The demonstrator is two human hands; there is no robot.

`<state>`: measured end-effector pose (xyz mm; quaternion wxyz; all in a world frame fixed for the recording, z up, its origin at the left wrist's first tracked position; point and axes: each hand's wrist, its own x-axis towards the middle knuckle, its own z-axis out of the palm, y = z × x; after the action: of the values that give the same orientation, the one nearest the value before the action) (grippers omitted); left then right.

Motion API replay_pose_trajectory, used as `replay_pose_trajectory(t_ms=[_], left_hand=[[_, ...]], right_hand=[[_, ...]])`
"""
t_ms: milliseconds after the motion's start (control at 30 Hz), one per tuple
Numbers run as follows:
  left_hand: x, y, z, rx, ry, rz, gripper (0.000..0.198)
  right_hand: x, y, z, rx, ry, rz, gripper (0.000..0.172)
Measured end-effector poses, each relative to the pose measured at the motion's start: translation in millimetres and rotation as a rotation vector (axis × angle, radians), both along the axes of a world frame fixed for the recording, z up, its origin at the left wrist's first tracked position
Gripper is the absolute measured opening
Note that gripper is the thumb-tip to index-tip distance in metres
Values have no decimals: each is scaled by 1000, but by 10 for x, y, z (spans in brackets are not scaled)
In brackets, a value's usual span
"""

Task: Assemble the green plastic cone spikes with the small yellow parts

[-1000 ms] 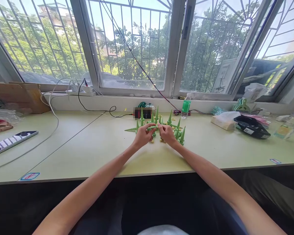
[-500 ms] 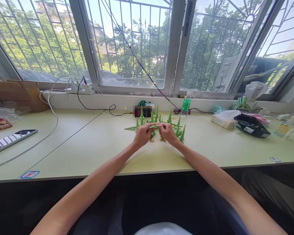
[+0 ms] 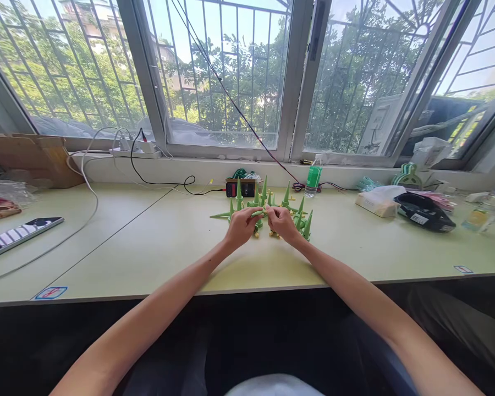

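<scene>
Over the middle of the table, my left hand (image 3: 240, 226) pinches a small light-green plastic piece (image 3: 257, 213) between thumb and fingers. My right hand (image 3: 284, 223) is closed in a pinch at the right end of that piece. What its fingertips hold is too small and covered to make out. Around and behind both hands stand several green cone-shaped spikes (image 3: 307, 226) on round bases. Another spike (image 3: 219, 215) lies sideways to the left. Small yellow pegs (image 3: 274, 234) show below the hands, partly hidden by them.
Behind the spikes are a small black device with a screen (image 3: 240, 188) and a bottle with a green label (image 3: 314, 176). A tissue pack (image 3: 379, 201) and a black strap (image 3: 424, 212) lie right. A phone (image 3: 20, 235) and a white cable (image 3: 91, 220) lie left.
Both hands stay almost still, pinched together at the green piece. No object has visibly moved.
</scene>
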<state>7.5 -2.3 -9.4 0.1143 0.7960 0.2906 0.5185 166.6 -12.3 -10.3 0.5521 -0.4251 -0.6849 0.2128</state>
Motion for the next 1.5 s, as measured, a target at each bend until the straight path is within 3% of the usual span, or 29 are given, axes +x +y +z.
replay_pose_trajectory(t_ms=[867, 1067, 1233, 1400, 1500], left_hand=[[9, -24, 26, -12, -9, 0, 21], [24, -24, 55, -14, -13, -18, 20], [27, -16, 71, -10, 8, 64, 32], [3, -36, 109, -40, -11, 86, 38], [-15, -52, 133, -52, 5, 90, 40]], right_hand=[[3, -8, 1, -9, -46, -18, 53], [-19, 16, -24, 44, -108, -99, 59], [2, 12, -6, 24, -131, -162, 62], [68, 44, -18, 104, -229, -285, 46], [79, 57, -51, 133, -355, -257, 31]])
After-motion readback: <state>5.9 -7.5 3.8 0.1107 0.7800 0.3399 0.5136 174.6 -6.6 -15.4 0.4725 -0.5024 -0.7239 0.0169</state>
